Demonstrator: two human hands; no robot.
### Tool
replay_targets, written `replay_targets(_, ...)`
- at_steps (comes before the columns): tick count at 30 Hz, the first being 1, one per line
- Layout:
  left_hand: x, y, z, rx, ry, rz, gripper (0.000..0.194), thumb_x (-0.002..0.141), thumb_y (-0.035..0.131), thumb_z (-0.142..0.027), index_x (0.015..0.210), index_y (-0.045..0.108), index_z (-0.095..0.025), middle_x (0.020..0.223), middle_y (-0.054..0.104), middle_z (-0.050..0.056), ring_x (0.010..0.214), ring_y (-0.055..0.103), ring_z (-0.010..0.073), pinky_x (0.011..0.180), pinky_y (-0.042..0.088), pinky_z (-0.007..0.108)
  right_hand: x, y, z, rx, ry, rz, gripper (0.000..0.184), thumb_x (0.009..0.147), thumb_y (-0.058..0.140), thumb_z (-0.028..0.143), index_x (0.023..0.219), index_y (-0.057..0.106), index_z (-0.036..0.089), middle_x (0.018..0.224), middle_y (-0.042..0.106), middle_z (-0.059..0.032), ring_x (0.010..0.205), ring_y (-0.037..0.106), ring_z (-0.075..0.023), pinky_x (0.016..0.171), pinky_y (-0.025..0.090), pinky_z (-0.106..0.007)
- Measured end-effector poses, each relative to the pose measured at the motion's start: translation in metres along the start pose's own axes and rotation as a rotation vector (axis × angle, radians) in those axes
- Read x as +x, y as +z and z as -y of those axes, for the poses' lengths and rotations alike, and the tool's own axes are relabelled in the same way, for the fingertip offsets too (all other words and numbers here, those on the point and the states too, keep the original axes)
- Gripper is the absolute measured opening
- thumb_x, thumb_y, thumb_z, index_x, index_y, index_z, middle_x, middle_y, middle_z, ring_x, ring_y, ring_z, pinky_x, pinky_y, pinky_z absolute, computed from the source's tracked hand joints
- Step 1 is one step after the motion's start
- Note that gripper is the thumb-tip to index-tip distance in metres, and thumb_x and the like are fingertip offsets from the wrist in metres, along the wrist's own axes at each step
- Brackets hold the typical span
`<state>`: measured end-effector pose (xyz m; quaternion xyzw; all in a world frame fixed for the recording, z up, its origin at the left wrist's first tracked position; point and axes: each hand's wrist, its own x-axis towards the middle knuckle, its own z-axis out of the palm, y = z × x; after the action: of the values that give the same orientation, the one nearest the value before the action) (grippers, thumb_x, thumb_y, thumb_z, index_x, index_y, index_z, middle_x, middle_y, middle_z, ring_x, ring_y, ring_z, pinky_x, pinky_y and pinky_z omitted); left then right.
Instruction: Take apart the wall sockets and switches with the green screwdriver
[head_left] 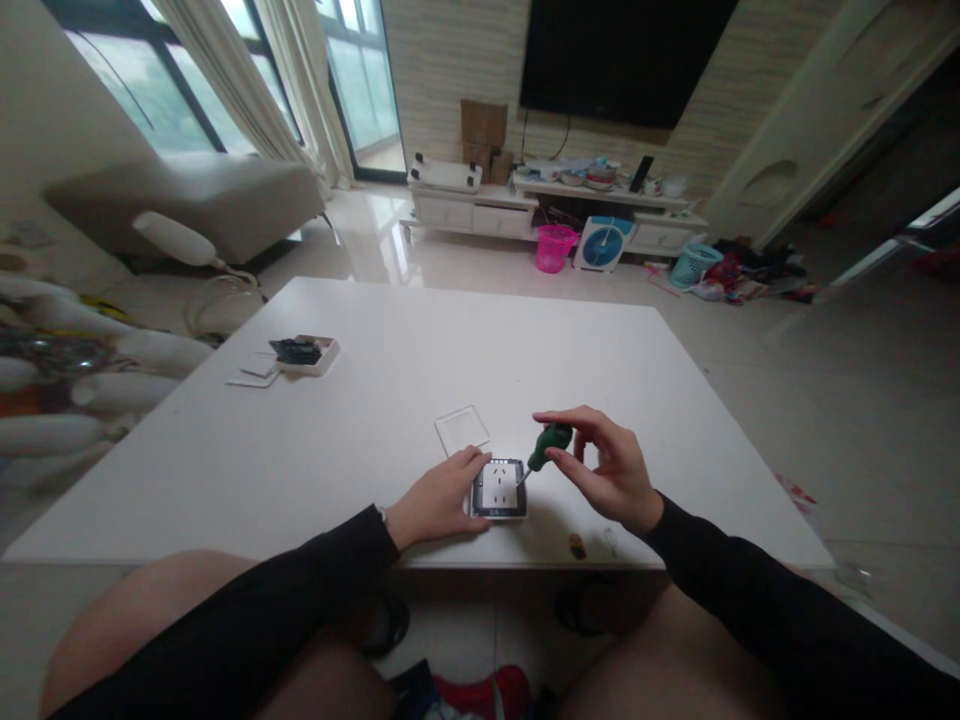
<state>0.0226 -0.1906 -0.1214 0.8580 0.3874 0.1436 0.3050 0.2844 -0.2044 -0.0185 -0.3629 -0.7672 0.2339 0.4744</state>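
A wall socket (499,486) with a white face and dark frame lies flat near the table's front edge. My left hand (444,498) grips it from the left, thumb at the lower side and fingers at the upper corner. In my right hand (604,462) is a screwdriver (551,446) with a green handle, held tilted between thumb and fingers. Its tip meets the socket's right side, by the frame; the screw itself is too small to make out. Just beyond the socket rests a white cover frame (461,429).
Near the front edge lie a small yellow-and-dark item (577,546) and a small clear packet (610,542). At the white table's (390,350) far left are an open box (307,354) with dark contents and white plates (253,370). Chairs (172,238) stand left.
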Motion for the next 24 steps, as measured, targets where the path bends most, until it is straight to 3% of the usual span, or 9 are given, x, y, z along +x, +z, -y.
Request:
replay_targets(7,0.0004,-0.0015,-0.0009,-0.001,0.008,0.007,0.091,0.071,0.087,-0.036,0.149,0.042,-0.022,0.143,0.054,0.014,0.132,0.059,0.0360,0.114,0.051,0.050,-0.0028,-0.0007,-0.0035,0.068,0.007,0.046,0.037,0.097,0.064,0.012,0.132,0.063,0.026,0.130,0.074,-0.0123,0.104,0.074,-0.0212,0.063,0.058,-0.028)
replay_targets(13,0.0010,-0.0040,-0.0048,0.014,-0.032,0.039,0.091,0.072,0.086,-0.038,0.150,0.042,-0.019,0.143,0.053,0.015,0.130,0.059,0.0357,0.114,0.051,0.049,0.0005,0.0013,-0.0077,0.012,-0.134,-0.059,0.040,0.086,0.083,0.015,0.121,0.069,0.029,0.111,0.070,-0.0069,0.087,0.069,-0.0175,0.057,0.059,-0.027)
replay_targets(17,0.0011,-0.0031,-0.0039,0.018,-0.027,0.035,0.091,0.072,0.086,-0.037,0.150,0.042,-0.019,0.143,0.053,0.015,0.130,0.059,0.0356,0.114,0.051,0.048,0.0006,0.0020,-0.0054,-0.038,-0.126,-0.101,0.037,0.086,0.083,0.015,0.118,0.072,0.028,0.096,0.068,-0.0035,0.077,0.065,-0.0158,0.055,0.057,-0.027)
replay_targets(24,0.0006,-0.0014,-0.0021,0.009,-0.014,0.025,0.090,0.072,0.087,-0.037,0.149,0.043,-0.021,0.143,0.053,0.014,0.131,0.058,0.0352,0.114,0.051,0.048,-0.0037,0.0021,-0.0029,0.002,-0.028,-0.032,0.044,0.095,0.068,0.010,0.135,0.063,0.027,0.125,0.076,-0.0095,0.104,0.074,-0.0214,0.071,0.064,-0.031)
